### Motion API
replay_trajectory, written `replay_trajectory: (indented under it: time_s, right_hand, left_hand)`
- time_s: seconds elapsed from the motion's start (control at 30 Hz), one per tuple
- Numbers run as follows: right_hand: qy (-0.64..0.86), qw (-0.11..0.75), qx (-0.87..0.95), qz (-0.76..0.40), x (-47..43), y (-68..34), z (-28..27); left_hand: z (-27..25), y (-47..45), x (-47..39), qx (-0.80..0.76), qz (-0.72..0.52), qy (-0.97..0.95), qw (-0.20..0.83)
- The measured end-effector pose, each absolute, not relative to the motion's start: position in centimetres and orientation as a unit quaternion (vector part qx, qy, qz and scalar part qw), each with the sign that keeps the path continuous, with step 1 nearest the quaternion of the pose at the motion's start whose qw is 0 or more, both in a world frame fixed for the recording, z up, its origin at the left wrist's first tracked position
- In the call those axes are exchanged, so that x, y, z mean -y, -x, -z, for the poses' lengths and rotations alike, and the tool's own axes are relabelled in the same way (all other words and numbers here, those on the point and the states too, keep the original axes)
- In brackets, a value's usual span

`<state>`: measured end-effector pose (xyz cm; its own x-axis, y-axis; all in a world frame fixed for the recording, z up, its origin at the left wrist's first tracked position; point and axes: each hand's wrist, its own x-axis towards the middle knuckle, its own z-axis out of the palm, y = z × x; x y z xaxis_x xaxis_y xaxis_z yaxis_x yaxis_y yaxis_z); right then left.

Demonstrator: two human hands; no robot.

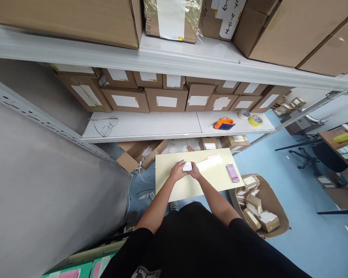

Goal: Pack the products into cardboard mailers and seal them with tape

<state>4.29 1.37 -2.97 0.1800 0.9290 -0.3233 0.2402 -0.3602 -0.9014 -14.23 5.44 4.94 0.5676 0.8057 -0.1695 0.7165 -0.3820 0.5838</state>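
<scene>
Both hands meet over a pale yellow board [182,191] in front of me. Between them is a small white box-like item [187,166] with rounded corners; its exact kind is too small to make out. My left hand [177,170] closes on its left side, and my right hand [194,171] grips its right side. To the right of my hands, a long white strip of paper or card [209,162] lies on the board. Near the board's right end there is a blurred-out pink item [232,173].
Behind the board, a white shelf [150,124] bears glasses [107,127], an orange-and-blue tape dispenser [224,123], tape rolls [255,120] and labelled cartons [166,100]. An open carton [142,154] stands at left. At right, a large bin [274,199] holds several small boxes.
</scene>
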Motion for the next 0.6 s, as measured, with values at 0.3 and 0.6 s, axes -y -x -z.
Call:
replay_trajectory:
  time_s: [0.3, 0.6]
  right_hand:
    - [0.716, 0.32, 0.46, -0.416, 0.4, -4.1, 3.7]
    - [0.742, 0.271, 0.472, -0.391, 1.1, -3.2, 2.6]
  left_hand:
    - [-6.5, 13.5, -7.5, -0.431, 0.002, -0.855, 0.29]
    - [-7.2, 13.3, -7.2, -0.43, 0.038, -0.86, 0.273]
